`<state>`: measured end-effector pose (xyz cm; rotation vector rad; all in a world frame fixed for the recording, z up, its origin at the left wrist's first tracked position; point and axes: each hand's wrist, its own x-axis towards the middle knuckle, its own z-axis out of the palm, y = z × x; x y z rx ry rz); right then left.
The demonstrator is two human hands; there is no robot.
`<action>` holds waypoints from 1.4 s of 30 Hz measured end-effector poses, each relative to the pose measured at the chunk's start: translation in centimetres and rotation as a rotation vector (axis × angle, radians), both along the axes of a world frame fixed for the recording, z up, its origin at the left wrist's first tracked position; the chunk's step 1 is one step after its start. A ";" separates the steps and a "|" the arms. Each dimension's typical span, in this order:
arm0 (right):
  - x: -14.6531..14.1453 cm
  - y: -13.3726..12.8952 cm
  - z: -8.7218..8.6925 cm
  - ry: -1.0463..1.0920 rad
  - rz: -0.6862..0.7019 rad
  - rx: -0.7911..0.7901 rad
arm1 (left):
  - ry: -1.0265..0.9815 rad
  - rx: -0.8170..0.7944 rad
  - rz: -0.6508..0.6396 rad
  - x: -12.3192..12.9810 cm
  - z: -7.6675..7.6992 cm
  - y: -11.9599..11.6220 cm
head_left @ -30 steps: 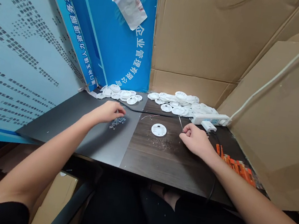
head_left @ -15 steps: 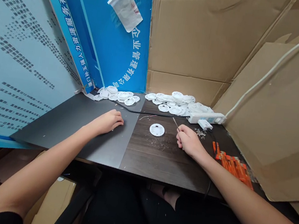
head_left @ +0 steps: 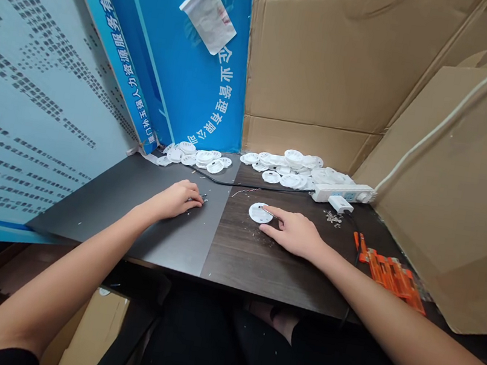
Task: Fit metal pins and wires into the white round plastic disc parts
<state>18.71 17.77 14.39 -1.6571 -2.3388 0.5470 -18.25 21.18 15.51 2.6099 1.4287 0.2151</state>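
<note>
A white round disc (head_left: 259, 213) lies on the dark wood-grain part of the table. My right hand (head_left: 293, 231) is at its right edge, with a thin metal tool (head_left: 269, 212) between thumb and forefinger, the tool's tip over the disc. On the grey part of the table, my left hand (head_left: 180, 199) rests with its fingers curled together. Small dark and shiny bits (head_left: 204, 198) show at its fingertips; what exactly the fingers pinch is too small to tell.
White discs are heaped at the back left (head_left: 215, 166) and back centre (head_left: 293, 158). A power strip (head_left: 343, 192), a white plug, small metal pieces (head_left: 334, 218) and orange strips (head_left: 394, 278) lie to the right. A black cable (head_left: 243, 185) crosses behind.
My right hand has moved left with the metal tool, from beside the disc onto it. Small bits now show at my left fingertips. The whole view has shifted slightly.
</note>
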 end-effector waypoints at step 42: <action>-0.1 -0.1 0.7 0.057 -0.166 -0.050 | -0.467 -0.029 -0.010 15.8 -2.3 2.9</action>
